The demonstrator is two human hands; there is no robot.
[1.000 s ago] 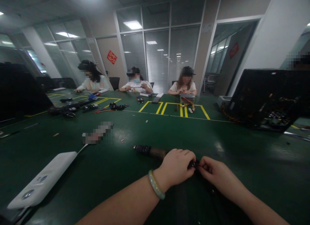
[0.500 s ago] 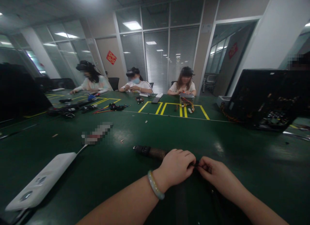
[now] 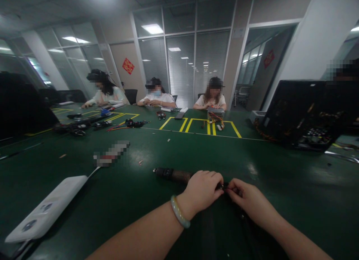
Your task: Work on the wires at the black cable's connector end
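Note:
A dark electric screwdriver (image 3: 178, 176) lies on the green table, its tip pointing left. My left hand (image 3: 202, 189), with a pale bangle at the wrist, is wrapped over its rear part. My right hand (image 3: 248, 196) is closed in a pinch on a small dark cable plug (image 3: 226, 185) at the tool's back end, close against the left fingers. The fingers hide most of the plug, and I cannot tell whether it sits inside the tool. Below the right hand a dark cable is hard to make out.
A white power strip (image 3: 50, 207) lies at left. A black computer case (image 3: 300, 114) stands at right, a dark screen (image 3: 22, 107) at far left. Loose cables (image 3: 127, 124) and yellow tape outlines (image 3: 187, 125) mark the far side, where several people sit.
My two hands have shifted very slightly left and up, and a bit of metal now shows between the fingers. Both hands keep their grip; the view has moved a little.

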